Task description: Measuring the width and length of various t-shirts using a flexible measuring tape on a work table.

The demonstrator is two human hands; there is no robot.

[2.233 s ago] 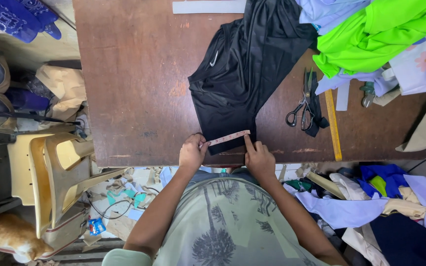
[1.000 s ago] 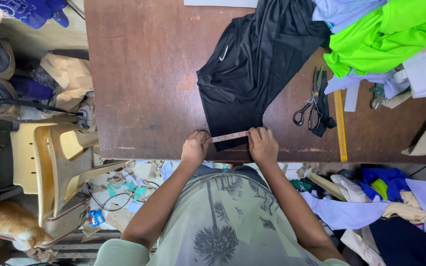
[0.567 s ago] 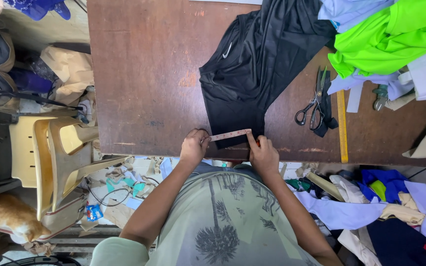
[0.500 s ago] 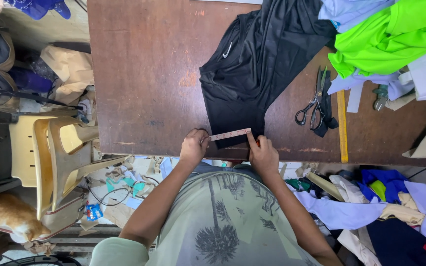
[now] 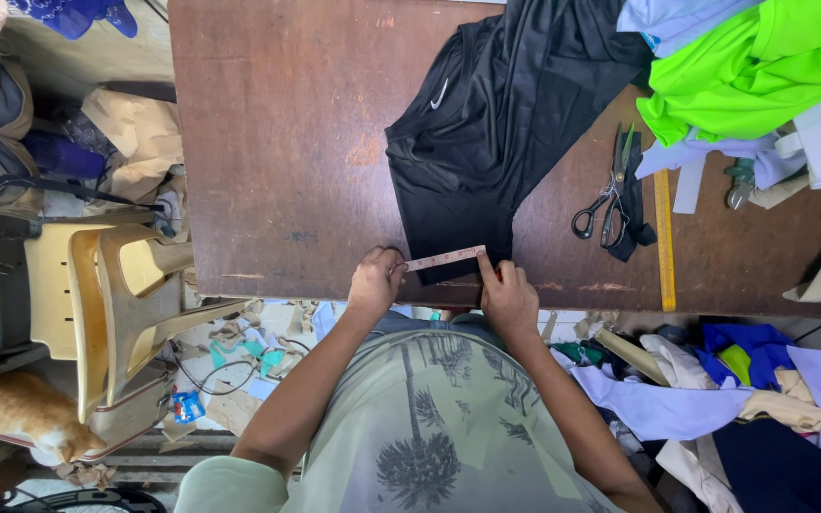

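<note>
A black garment [image 5: 496, 133] lies spread on the brown wooden table [image 5: 287, 142], its lower edge near the table's front. A short stretch of pale measuring tape [image 5: 444, 257] runs across that lower edge. My left hand [image 5: 375, 283] pinches the tape's left end at the table's front edge. My right hand [image 5: 507, 296] presses the tape's right end down on the black cloth with a fingertip.
Black scissors [image 5: 610, 195] and a yellow ruler [image 5: 663, 237] lie right of the garment. A bright green garment [image 5: 753, 66] and pale cloths pile at the back right. Stacked plastic chairs [image 5: 106, 304] and an orange cat [image 5: 21, 413] are left; cloth scraps [image 5: 743, 399] heap on the floor right.
Both hands stay on the tape at the garment's lower edge. My right hand has shifted slightly along the tape; the view has drifted a little.
</note>
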